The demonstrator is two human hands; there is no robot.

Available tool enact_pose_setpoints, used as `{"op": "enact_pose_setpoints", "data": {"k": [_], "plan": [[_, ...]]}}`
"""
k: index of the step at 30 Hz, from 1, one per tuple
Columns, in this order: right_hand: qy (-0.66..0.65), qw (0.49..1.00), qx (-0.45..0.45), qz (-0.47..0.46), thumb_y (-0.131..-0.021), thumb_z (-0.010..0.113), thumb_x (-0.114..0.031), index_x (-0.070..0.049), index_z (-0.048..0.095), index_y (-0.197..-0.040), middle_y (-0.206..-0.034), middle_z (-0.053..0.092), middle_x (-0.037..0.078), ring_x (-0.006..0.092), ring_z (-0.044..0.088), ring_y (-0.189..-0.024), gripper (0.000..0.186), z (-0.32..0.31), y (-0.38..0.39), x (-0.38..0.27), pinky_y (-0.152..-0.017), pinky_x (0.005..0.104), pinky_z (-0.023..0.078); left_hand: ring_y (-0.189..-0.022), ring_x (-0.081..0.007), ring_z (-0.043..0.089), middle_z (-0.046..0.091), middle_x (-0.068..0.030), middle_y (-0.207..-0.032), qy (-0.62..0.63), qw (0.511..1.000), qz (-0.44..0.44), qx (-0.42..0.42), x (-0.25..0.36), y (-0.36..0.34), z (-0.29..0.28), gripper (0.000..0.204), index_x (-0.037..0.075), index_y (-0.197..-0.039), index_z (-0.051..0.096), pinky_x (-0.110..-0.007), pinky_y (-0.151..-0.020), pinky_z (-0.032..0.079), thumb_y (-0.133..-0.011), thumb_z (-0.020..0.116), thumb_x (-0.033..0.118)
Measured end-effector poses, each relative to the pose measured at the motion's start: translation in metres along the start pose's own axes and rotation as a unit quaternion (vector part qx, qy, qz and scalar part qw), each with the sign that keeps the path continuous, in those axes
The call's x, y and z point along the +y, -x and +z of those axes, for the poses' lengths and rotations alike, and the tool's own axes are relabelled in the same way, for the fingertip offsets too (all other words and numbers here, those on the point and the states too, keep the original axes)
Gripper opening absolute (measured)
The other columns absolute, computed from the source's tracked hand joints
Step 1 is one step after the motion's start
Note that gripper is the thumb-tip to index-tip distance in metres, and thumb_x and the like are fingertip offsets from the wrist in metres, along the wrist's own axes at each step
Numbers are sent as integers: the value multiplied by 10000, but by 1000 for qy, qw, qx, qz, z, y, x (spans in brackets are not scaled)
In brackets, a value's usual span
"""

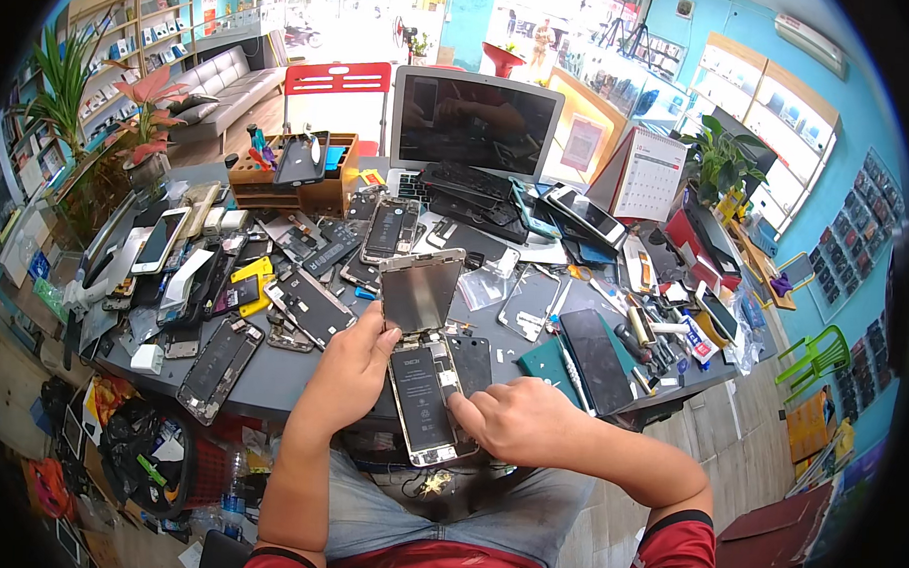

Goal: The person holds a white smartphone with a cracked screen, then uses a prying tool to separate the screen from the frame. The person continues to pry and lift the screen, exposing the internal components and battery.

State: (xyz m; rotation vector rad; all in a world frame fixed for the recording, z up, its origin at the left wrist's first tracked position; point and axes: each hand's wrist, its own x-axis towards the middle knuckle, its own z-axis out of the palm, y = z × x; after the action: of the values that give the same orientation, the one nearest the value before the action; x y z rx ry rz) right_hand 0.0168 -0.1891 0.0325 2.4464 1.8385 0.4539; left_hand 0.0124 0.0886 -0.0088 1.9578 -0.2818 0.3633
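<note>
Over the desk's front edge lies an opened phone (425, 401), its black battery and inner parts bare. Its display panel (421, 291) stands raised at the top end, metal back toward me. My left hand (349, 368) is closed on the panel's lower left corner, where it meets the phone body, thumb in front. My right hand (520, 421) is at the body's right side, fingers curled, with the index fingertip touching the inside beside the battery. Whatever its other fingers hold is hidden. Just behind the phone body, a dark flat phone part (472, 362) is partly covered.
Phone shells and loose parts crowd the desk. Left is another opened phone (221, 369); right, a dark phone (596, 361) lies on a green mat beside a pen-like tool (574, 373). Behind stand a laptop (477, 120), wooden organizer (288, 183) and calendar (646, 176).
</note>
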Motion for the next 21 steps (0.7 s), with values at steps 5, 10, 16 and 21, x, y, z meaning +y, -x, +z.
{"op": "enact_pose_setpoints", "data": {"k": [5, 10, 16, 21], "plan": [[-96, 986, 51, 128, -1056, 749, -259, -36, 705, -1173, -741, 712, 90, 308, 763, -656, 255, -7, 0, -5, -560, 460, 582, -971, -471, 756, 760, -283, -1050, 5, 999, 38, -5, -12, -2, -3, 248, -53, -1287, 693, -466, -874, 574, -1195, 630, 168], [-337, 855, 47, 391, -1103, 718, -218, -17, 648, -1384, -765, 726, 181, 394, 760, -742, 353, -40, 4, 24, -725, 505, 593, -960, -243, 695, 803, -158, -1086, -21, 996, 9, -88, 3, -6, -17, 261, -46, -1325, 730, -375, -943, 564, -1215, 604, 153], [-399, 825, 61, 396, -1085, 673, -107, -1, 675, -1472, -1288, 781, 280, 440, 764, -1200, 401, -11, -12, 48, -1061, 481, 585, -1383, -381, 756, 786, -194, -1495, -78, 975, 103, -181, 4, -7, -36, 393, 43, -1528, 734, -428, -1157, 583, -1160, 601, 73], [-248, 891, 89, 371, -1026, 697, -54, -25, 699, -1471, -1341, 735, 277, 477, 723, -1243, 446, 41, -19, 57, -1093, 524, 578, -1607, -393, 550, 549, -158, -1776, -171, 926, 144, -305, 8, -16, -50, 618, 136, -1722, 564, -460, -1327, 480, -1115, 645, 50]]}}
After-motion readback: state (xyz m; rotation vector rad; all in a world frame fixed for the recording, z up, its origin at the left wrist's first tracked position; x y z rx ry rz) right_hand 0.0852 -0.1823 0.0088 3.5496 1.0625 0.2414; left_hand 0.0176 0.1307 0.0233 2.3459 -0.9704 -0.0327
